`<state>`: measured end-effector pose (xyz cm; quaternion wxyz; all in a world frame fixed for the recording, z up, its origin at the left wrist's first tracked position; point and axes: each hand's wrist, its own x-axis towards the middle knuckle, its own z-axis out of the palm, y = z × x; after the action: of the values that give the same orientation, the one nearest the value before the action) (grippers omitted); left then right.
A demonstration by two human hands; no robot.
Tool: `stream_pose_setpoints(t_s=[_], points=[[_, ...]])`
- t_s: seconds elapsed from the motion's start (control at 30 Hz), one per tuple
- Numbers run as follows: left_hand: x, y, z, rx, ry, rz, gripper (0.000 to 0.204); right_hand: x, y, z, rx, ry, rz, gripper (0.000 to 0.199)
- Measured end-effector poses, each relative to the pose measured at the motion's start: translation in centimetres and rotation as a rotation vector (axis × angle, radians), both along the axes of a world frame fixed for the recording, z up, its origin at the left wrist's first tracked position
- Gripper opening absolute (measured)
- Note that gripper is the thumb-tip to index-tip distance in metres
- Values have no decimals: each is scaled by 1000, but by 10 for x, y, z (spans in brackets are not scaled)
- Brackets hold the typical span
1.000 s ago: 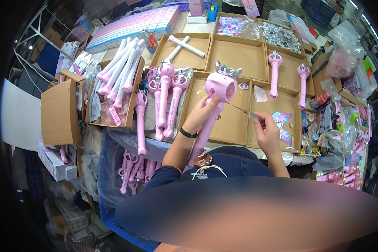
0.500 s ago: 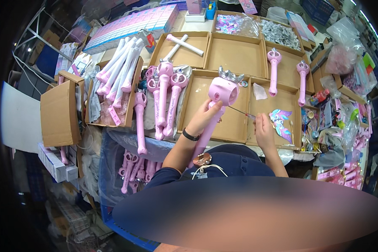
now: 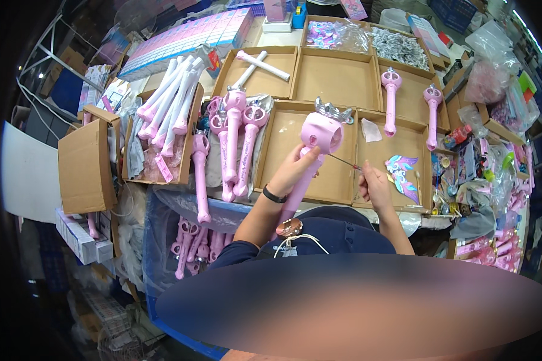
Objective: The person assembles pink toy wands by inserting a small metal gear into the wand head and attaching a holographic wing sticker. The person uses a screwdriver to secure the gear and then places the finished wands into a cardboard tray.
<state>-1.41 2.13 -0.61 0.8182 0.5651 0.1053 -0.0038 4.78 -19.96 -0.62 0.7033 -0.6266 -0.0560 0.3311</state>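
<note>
My left hand [image 3: 293, 170] is wrapped round the neck of a large pink toy wand [image 3: 321, 133], which slants up and to the right from my body. A silver crown [image 3: 333, 112] tops its round, hollow head. In my right hand [image 3: 376, 186] is a thin screwdriver [image 3: 345, 162], its shaft pointing left, with the tip at the wand's neck just under the head. Whether the tip sits in a screw is too small to tell. Right of that hand, a purple and blue wing-shaped piece [image 3: 403, 178] lies in a shallow cardboard tray [image 3: 367, 197].
Several finished-looking pink wands [image 3: 233, 135] lie to the left, beside a box of white and pink sticks [image 3: 168, 114]. Two more wands [image 3: 391, 102] rest at the right. A blue crate [image 3: 156, 289] holding wands stands below the table's left side. Silver parts [image 3: 400, 49] fill a far tray.
My right hand has turned slightly on the screwdriver, its fingers shifting round the handle. The wand stays in my left hand, nearly in the same place.
</note>
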Motion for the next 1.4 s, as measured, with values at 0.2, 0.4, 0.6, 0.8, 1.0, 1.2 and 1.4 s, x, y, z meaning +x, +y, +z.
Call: stream_pose_setpoints(t_s=[0.2,0.4,0.6,0.8,1.0,1.2,1.4], points=[[3,9,-6,-116,29,-33,41,-24,14,7,-104,-767,-156,13],[0,14,-4,-200,40,-45,40,-26,8,20,-225,-1131,-195,11],[-2,8,0,-169,43,-57,38,-24,15,20,-221,-1188,-213,11],[0,6,0,-177,29,-79,37,-24,9,20,-262,-1258,-219,9],[0,4,-2,-157,54,-57,41,-26,8,22,-254,-1232,-243,9],[-2,1,-3,-98,49,-65,41,-23,11,12,-227,-1083,-209,12],[-5,-5,3,35,24,-5,42,-20,9,-13,-5,-544,-122,19]])
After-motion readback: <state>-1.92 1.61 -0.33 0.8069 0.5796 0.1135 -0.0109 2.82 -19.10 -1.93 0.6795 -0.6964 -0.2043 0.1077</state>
